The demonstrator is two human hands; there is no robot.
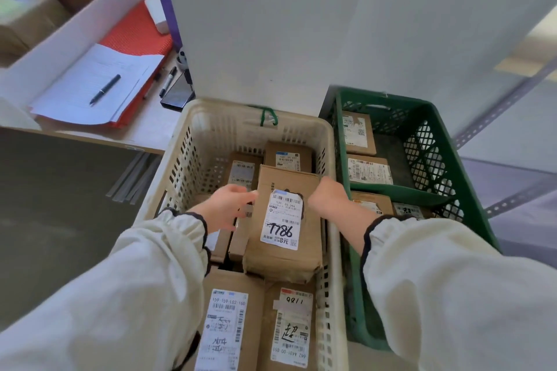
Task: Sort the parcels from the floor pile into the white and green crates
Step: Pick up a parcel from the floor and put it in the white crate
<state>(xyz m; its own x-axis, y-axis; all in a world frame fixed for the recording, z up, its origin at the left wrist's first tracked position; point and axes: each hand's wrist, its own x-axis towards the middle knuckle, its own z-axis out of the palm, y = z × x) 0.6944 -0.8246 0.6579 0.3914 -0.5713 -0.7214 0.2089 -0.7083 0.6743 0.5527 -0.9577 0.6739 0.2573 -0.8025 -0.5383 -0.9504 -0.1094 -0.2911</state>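
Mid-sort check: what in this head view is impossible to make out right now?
Floor pile: outside the head view entirely.
Right hand: fingers hidden behind the top parcel, grip unclear.
Parcels under it in the white crate: covered by it.
Green crate near end: hidden by the right sleeve.
Label print in the green crate: too small.

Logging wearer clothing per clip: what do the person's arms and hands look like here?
Both the left hand and right hand are bare: no gloves, rings or watch visible. The left sleeve and right sleeve are loose, cream-white fabric, gathered at the wrist by dark-edged cuffs.
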